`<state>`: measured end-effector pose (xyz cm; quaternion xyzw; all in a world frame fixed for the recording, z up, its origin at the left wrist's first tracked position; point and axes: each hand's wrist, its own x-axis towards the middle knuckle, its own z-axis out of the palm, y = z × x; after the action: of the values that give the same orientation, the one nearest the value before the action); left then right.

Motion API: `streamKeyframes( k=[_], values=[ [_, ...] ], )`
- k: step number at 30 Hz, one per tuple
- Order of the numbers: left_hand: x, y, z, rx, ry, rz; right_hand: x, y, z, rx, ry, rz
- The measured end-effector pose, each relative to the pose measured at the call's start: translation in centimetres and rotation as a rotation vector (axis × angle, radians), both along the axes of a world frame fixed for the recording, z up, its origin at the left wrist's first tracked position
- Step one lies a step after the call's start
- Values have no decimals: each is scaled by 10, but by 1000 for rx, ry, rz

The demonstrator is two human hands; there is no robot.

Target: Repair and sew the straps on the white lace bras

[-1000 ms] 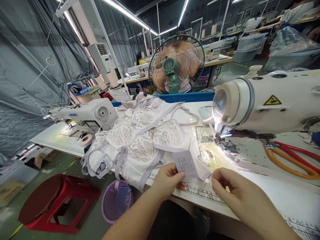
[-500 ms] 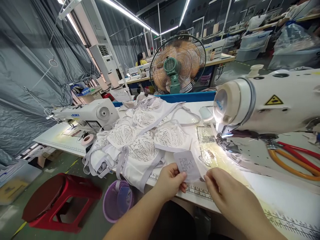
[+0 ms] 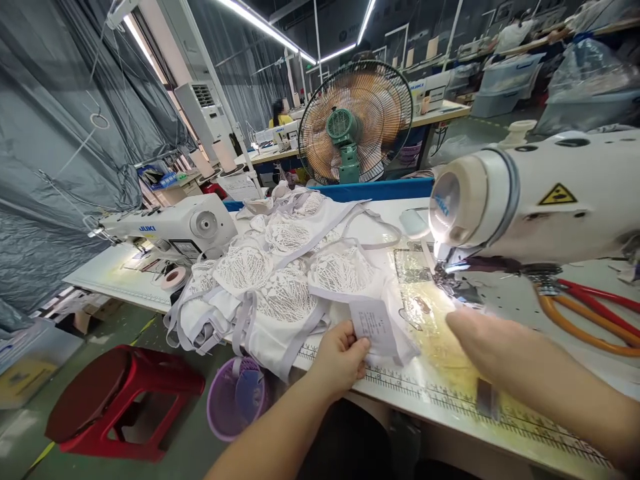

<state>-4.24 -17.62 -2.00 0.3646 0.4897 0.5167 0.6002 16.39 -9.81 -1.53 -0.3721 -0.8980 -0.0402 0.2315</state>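
Note:
My left hand point(image 3: 340, 357) is closed, pinching the band of a white lace bra point(image 3: 345, 270) beside a grey-white printed label point(image 3: 374, 320), close to the table's front edge. The cup of that bra lies against a heap of similar white lace bras point(image 3: 285, 293). My right hand point(image 3: 487, 343) is off the fabric, over the table just in front of the sewing machine point(image 3: 540, 193) and its lit needle area. It is blurred and its fingers are turned away, so what they hold, if anything, is hidden.
Orange-and-red-handled scissors point(image 3: 585, 320) lie under the machine arm at right. A second sewing machine point(image 3: 170, 230) stands at left. A fan point(image 3: 355, 127) is behind the table. Below left are a purple basket point(image 3: 220, 407) and a red stool point(image 3: 125, 400).
My right hand has let go of the bra band and moved right, toward the sewing machine. My left hand still holds the band, whose free end now lies on the table.

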Motion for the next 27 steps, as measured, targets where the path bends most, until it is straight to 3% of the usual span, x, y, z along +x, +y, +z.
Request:
streamKeyframes(
  k=[4,9,13,22,27],
  values=[
    [1,1,-1,2,7,3,4,-8,13,70,-56,-104],
    [1,0,-2,24,19,49,-35,-42,9,-64,175,68],
    [1,0,-2,37,53,56,-55,-50,2,-137,170,104],
    [0,0,-3,25,35,61,-37,-39,5,-319,179,-46],
    [0,0,-3,28,39,66,-36,-43,11,-433,321,35]
  ],
)
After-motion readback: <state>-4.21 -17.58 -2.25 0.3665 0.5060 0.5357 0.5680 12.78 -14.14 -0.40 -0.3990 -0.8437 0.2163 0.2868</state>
